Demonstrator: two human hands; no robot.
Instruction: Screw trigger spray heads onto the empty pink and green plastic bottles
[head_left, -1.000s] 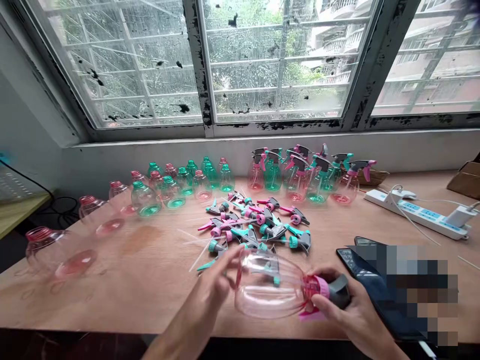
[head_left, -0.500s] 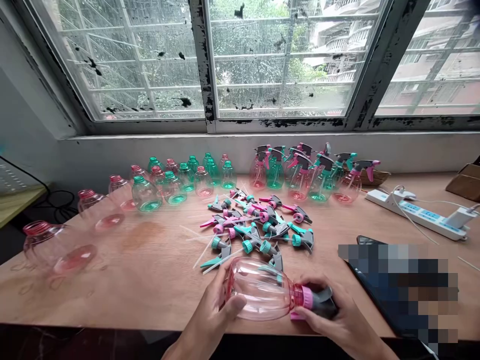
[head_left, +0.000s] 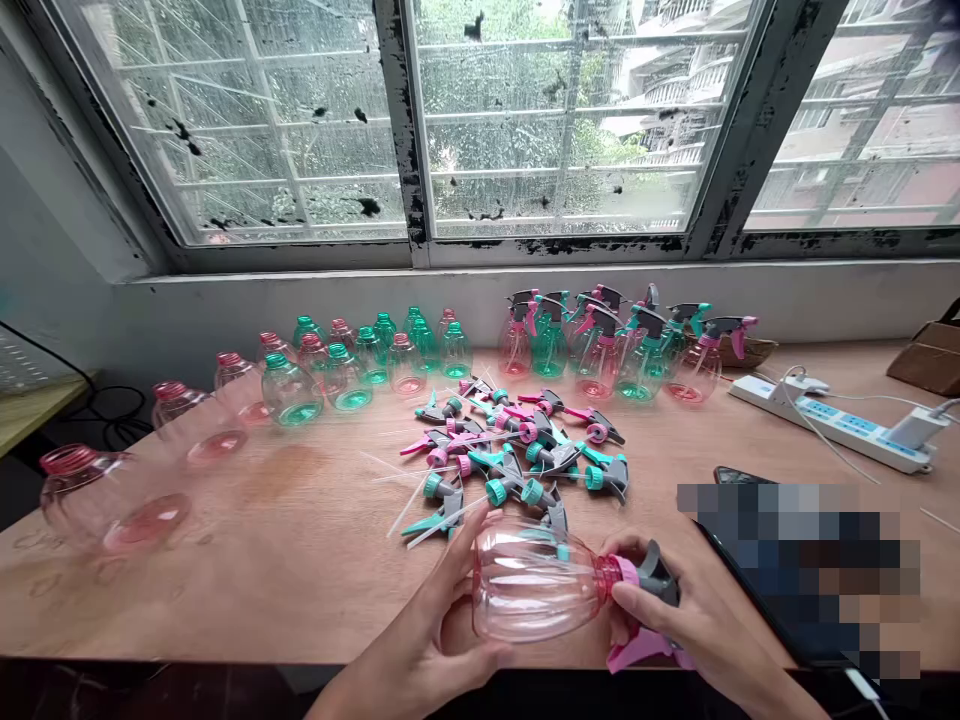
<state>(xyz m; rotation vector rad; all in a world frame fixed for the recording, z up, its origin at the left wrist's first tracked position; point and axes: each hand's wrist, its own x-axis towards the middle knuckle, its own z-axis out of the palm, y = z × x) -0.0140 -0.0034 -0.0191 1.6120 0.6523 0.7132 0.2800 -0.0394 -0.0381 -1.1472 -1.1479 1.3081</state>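
Observation:
A clear pink spray bottle [head_left: 536, 590] lies sideways in the air above the table's front edge, its neck to the right. My left hand [head_left: 427, 630] curves loosely round its base, fingers behind and thumb along the underside. At the neck, my right hand [head_left: 675, 610] is closed on the pink collar of the grey spray head [head_left: 658, 575], whose pink trigger [head_left: 641, 648] points down. Beyond the bottle lies a heap of loose spray heads [head_left: 517, 450] in pink, teal and grey, with white tubes.
Open-necked pink and green bottles [head_left: 292, 388] stand at the left and back. Several bottles with spray heads fitted [head_left: 598, 360] stand at the back right. A power strip [head_left: 832, 420] and a phone [head_left: 750, 560], partly pixelated, lie on the right.
The bottle has shifted slightly right and its spray head has turned, so the pink trigger now shows below. My left thumb has slid from the bottle's side to its underside.

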